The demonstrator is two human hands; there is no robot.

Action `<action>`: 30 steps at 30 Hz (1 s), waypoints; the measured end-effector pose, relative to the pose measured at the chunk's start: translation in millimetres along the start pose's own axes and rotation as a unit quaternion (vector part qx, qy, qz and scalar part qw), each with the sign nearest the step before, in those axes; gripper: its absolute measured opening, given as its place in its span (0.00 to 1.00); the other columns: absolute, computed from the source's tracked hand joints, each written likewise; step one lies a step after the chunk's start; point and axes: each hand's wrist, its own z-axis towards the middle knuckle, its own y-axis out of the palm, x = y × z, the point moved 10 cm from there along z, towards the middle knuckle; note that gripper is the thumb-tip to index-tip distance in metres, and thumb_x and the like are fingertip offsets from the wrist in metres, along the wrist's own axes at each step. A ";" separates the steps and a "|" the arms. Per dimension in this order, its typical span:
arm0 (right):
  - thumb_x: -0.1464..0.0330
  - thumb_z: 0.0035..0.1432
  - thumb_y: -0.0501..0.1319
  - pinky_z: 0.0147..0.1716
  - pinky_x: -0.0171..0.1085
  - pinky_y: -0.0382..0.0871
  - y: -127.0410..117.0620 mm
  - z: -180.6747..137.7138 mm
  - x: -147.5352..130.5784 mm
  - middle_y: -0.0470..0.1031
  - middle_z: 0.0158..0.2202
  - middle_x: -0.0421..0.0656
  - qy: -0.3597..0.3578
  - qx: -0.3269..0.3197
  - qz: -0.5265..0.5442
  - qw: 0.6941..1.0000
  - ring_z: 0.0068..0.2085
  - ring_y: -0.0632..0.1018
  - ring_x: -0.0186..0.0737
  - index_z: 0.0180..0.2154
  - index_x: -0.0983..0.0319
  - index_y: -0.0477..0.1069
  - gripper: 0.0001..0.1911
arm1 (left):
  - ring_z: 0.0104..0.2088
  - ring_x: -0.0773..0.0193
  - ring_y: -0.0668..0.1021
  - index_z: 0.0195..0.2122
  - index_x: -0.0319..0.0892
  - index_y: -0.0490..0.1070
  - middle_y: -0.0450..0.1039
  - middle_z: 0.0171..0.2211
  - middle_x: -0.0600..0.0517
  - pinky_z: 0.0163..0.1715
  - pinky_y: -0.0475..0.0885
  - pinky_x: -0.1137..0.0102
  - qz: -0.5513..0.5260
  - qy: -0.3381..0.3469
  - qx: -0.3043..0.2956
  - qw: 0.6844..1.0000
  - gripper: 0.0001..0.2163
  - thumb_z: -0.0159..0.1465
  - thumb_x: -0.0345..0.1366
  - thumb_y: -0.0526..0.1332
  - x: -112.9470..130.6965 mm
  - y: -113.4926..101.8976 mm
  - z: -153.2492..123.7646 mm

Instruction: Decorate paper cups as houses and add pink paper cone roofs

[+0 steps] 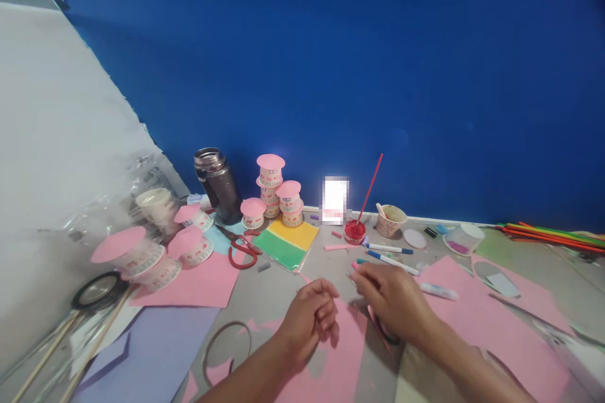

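Observation:
My left hand (312,320) hovers over a pink paper sheet (347,343), its fingers loosely curled, with nothing seen in them. To its right, my right hand (394,296) has its fingertips pressed together beside several markers. A small pink tip (355,265) shows at those fingertips; whether it is held or lies behind them is unclear. Just beyond are a blue-capped marker (391,261) and a thick white marker (438,291). Under my right hand, a dark and reddish tool (380,332) is partly hidden.
Red-handled scissors (243,256), a dark flask (218,186) and decorated paper cups with pink tops (270,170) stand left of centre. A red pot (354,232) holds an upright red stick. Black tape (98,290) lies left, pink paper (491,321) right. A blue wall (331,75) rises behind.

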 end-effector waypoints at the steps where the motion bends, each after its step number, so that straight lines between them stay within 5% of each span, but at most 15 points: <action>1: 0.63 0.70 0.54 0.29 0.36 0.58 15.4 -11.6 10.1 0.78 0.24 0.40 0.007 -0.007 -0.033 0.999 0.27 0.77 0.39 0.25 0.59 0.71 0.20 | 0.15 0.69 0.55 0.37 0.44 0.69 0.51 0.16 0.64 0.17 0.64 0.71 0.066 0.036 0.000 0.997 0.05 0.64 0.39 0.63 6.0 1.0 -3.2; 4: 0.64 0.73 0.51 0.31 0.38 0.56 42.3 -30.3 36.0 0.80 0.27 0.42 0.026 -0.009 -0.115 0.993 0.30 0.80 0.41 0.28 0.59 0.73 0.21 | 0.20 0.67 0.64 0.39 0.44 0.70 0.62 0.20 0.59 0.24 0.62 0.71 0.314 0.155 -0.017 0.937 0.11 0.73 0.45 0.55 23.1 11.9 -17.5; 7: 0.65 0.74 0.52 0.32 0.39 0.56 52.9 -33.2 48.0 0.83 0.31 0.45 0.043 -0.051 -0.172 0.983 0.34 0.83 0.44 0.30 0.60 0.75 0.20 | 0.29 0.65 0.71 0.34 0.43 0.70 0.72 0.28 0.52 0.33 0.64 0.68 0.506 0.259 -0.094 0.817 0.14 0.75 0.41 0.52 21.8 36.8 -32.5; 10: 0.67 0.73 0.54 0.31 0.40 0.54 52.8 -35.3 57.5 0.85 0.37 0.49 0.090 -0.120 -0.224 0.963 0.38 0.85 0.50 0.35 0.61 0.77 0.16 | 0.32 0.61 0.71 0.32 0.43 0.69 0.73 0.29 0.50 0.36 0.63 0.65 0.625 0.346 -0.133 0.687 0.10 0.72 0.35 0.54 12.2 53.7 -42.6; 13: 0.69 0.72 0.56 0.31 0.39 0.54 45.7 -40.9 64.5 0.85 0.39 0.51 0.125 -0.164 -0.247 0.947 0.40 0.85 0.53 0.39 0.62 0.78 0.13 | 0.36 0.59 0.72 0.36 0.43 0.70 0.74 0.33 0.48 0.38 0.64 0.63 0.684 0.376 -0.136 0.610 0.06 0.70 0.33 0.56 3.5 58.5 -44.1; 18: 0.69 0.71 0.57 0.33 0.40 0.56 42.3 -49.5 65.3 0.85 0.42 0.51 0.122 -0.205 -0.208 0.949 0.44 0.85 0.54 0.39 0.62 0.77 0.11 | 0.38 0.58 0.72 0.38 0.43 0.70 0.73 0.37 0.48 0.39 0.65 0.62 0.738 0.352 -0.133 0.560 0.04 0.70 0.33 0.57 -4.3 60.1 -43.5; 30: 0.73 0.64 0.60 0.38 0.39 0.59 37.4 -55.7 63.2 0.81 0.46 0.50 0.129 -0.221 -0.199 0.946 0.47 0.82 0.52 0.41 0.62 0.74 0.06 | 0.43 0.57 0.72 0.39 0.43 0.68 0.73 0.45 0.48 0.42 0.67 0.60 0.791 0.281 -0.113 0.531 0.02 0.69 0.30 0.58 -12.6 58.7 -38.8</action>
